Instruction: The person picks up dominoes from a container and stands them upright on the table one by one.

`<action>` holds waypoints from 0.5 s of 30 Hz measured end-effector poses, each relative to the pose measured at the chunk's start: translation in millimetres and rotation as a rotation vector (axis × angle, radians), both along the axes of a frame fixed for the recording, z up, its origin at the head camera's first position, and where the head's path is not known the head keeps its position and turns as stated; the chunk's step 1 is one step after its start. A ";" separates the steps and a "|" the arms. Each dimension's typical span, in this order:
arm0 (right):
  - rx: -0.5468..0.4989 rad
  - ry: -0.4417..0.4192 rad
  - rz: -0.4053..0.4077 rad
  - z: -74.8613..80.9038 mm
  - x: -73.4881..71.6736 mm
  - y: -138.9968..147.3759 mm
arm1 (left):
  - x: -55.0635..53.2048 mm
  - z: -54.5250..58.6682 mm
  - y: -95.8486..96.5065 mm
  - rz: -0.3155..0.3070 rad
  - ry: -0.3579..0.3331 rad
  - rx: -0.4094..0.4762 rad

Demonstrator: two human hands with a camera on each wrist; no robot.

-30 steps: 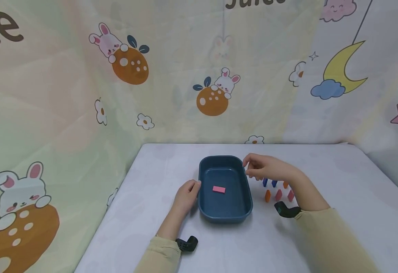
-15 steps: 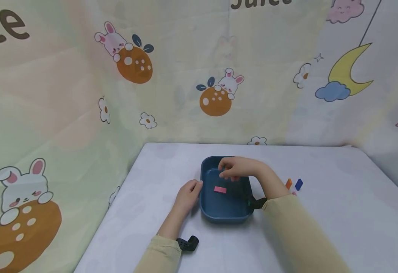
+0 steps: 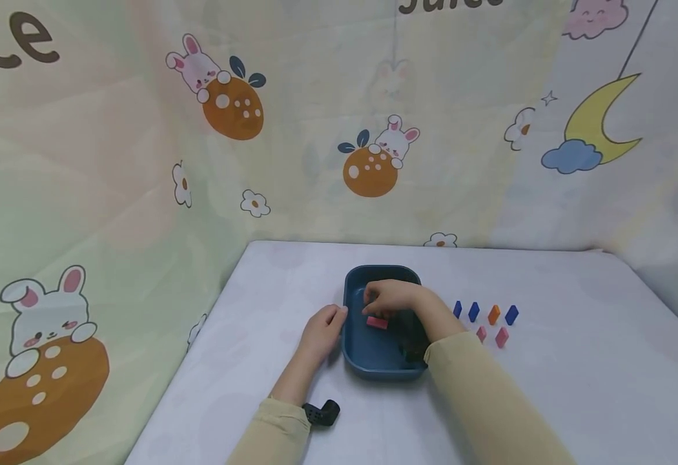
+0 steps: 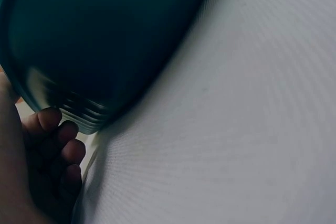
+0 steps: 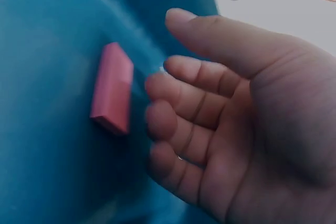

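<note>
A dark blue rectangular tray (image 3: 368,365) stands on the white table. My left hand (image 3: 319,330) holds its left rim, and in the left wrist view the curled fingers (image 4: 50,119) lie against the tray's outer wall. Inside the tray lies a small pink block (image 3: 376,322), flat on the bottom. My right hand (image 3: 394,297) is over the tray, fingers loosely bent and thumb apart, with nothing between them. The right wrist view shows the pink block (image 5: 112,88) just beyond those fingertips, apart from them.
Right of the tray, small upright blocks stand in two rows: blue (image 3: 474,312), orange (image 3: 494,315) and pink (image 3: 502,337). My right sleeve (image 3: 484,394) covers the table beside them. A printed cloth (image 3: 292,129) hangs behind and left of the table.
My right hand has moved left from the tray's right rim and lowered into the tray near the pink block. My left hand stays on the rim. The head view has shifted slightly.
</note>
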State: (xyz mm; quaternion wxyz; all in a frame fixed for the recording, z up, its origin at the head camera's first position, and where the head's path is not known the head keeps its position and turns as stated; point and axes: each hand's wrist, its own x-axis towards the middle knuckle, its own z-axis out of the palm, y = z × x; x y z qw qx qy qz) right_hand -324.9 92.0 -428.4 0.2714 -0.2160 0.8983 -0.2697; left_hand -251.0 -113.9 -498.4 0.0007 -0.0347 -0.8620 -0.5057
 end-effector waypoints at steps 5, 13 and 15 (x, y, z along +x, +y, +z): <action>0.048 0.002 -0.002 -10.3 0.7 -1.3 | 0.1 0.5 -0.2 -0.001 -0.007 0.006; 0.067 -0.007 0.027 -14.4 1.9 1.0 | -2.8 -3.5 -0.9 0.000 0.015 0.007; 0.075 -0.003 0.033 -15.7 1.8 1.4 | -3.5 -4.6 -1.0 -0.001 0.023 0.001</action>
